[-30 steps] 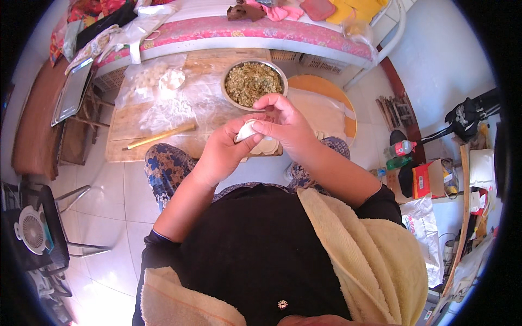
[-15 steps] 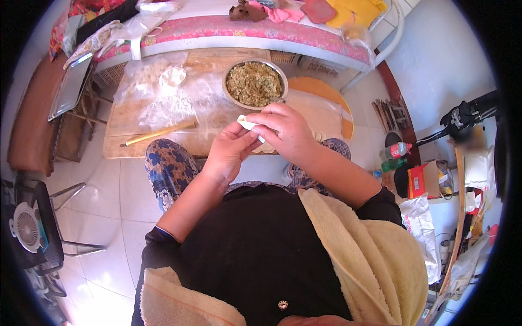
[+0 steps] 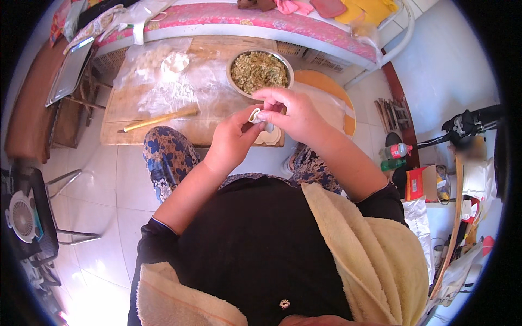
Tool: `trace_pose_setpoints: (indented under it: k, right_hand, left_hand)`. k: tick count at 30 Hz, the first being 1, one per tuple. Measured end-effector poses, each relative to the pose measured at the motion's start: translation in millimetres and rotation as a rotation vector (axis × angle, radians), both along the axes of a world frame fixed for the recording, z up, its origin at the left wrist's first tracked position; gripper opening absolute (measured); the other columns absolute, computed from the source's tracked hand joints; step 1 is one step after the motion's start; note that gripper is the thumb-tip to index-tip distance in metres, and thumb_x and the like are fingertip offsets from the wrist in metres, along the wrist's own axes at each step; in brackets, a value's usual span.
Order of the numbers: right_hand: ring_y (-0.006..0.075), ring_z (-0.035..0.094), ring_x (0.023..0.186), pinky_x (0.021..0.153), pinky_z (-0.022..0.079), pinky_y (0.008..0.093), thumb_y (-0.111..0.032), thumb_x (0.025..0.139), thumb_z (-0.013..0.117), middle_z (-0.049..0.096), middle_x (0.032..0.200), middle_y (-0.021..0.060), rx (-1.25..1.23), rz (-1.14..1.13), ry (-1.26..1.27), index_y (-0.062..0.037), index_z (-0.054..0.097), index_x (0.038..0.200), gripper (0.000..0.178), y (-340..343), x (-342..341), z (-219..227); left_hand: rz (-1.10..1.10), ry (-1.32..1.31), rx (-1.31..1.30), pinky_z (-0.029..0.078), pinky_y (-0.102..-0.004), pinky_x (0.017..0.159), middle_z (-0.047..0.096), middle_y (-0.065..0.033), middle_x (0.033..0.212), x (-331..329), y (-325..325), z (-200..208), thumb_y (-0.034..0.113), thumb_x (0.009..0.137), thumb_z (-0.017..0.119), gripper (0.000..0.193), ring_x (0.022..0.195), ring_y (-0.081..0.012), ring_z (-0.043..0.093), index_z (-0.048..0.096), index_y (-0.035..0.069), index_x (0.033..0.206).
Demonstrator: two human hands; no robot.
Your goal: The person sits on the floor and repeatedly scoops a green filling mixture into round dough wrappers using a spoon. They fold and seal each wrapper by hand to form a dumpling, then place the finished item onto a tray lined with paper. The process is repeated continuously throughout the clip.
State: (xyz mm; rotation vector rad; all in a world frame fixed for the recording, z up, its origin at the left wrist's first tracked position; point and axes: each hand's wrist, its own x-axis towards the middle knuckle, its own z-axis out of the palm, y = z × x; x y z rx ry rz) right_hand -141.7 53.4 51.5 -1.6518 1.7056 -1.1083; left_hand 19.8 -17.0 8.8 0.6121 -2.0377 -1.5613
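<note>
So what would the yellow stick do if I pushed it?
The yellow stick would probably roll, since it looks long and rounded. It's likely stiff, lying straight on the wooden table, and probably fairly light, being so slim.

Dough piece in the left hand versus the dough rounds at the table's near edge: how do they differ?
The dough piece is folded over, while the dough rounds lie flat. The dough piece is held up in the left hand; the dough rounds rest on the table. The dough piece is single, whereas the dough rounds appear to overlap. Both look pale.
</note>
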Motion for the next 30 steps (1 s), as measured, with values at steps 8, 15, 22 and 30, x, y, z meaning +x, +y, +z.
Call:
trace_pose_setpoints:
  k: [8,15,22,30]
  right_hand:
    - [0.0265,0.058,0.084,0.078,0.045,0.0371,-0.011,0.074,0.070,0.061,0.081,0.0079,-0.268,0.037,0.210,-0.0062,0.067,0.082,0.010,-0.1,-3.6,-5.9]
    - [0.0304,0.057,0.113,0.101,0.039,0.0413,-0.004,0.079,0.066,0.069,0.100,0.0122,-0.349,0.161,0.243,-0.0018,0.070,0.092,0.013,-4.9,-8.7,-12.7]
    - [0.0330,0.054,0.118,0.106,0.034,0.0463,-0.004,0.084,0.063,0.069,0.101,0.0120,-0.263,0.171,0.071,-0.0006,0.070,0.092,0.012,-3.8,-9.6,-14.5]
    - [0.0313,0.056,0.115,0.103,0.037,0.0429,-0.004,0.085,0.062,0.069,0.098,0.0099,-0.271,0.198,0.150,0.0024,0.068,0.090,0.011,-8.0,-4.5,-14.7]
  left_hand:
    - [-0.143,0.365,0.878,0.049,-0.0301,0.086,0.063,0.0001,0.107,-9.1,6.3,-26.7,0.014,0.093,0.060,0.024,0.098,-0.0106,0.058,0.059,0.010,0.117]
    - [-0.131,0.371,0.695,0.048,-0.0274,0.082,0.062,0.0014,0.099,-11.3,8.0,-23.6,0.015,0.093,0.059,0.018,0.091,-0.0088,0.056,0.061,0.010,0.111]
    - [-0.193,0.423,0.722,0.047,-0.0250,0.079,0.061,0.0005,0.099,-11.6,7.6,-24.2,0.013,0.094,0.058,0.021,0.091,-0.0074,0.055,0.060,0.006,0.114]
    - [-0.175,0.379,0.567,0.045,-0.0264,0.087,0.062,-0.0016,0.105,-13.6,5.4,-29.6,0.012,0.094,0.058,0.025,0.098,-0.0088,0.054,0.059,0.003,0.117]
